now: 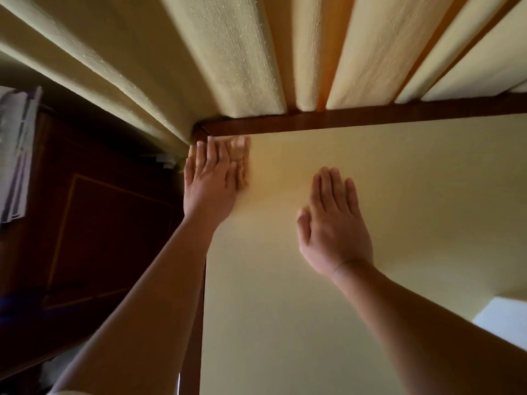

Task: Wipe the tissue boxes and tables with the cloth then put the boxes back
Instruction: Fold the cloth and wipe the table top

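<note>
Both arms reach forward; left hand (209, 183) and right hand (332, 223) flat, fingers straight

Crinkled tan cloth (243, 171) under the left hand (209, 183); smooth matt cream table (285, 309); coarse woven curtains (228, 67) beyond the fingertips.

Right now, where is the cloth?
In the head view, the cloth lies pressed under the left hand at the far left corner of the table, beside the curtain. The right hand rests flat to its right.

cloth (241, 166): mostly under left hand (209, 183) | pale shape (503, 319): cut by right edge, unidentifiable | curtain (228, 52): blurred
</note>
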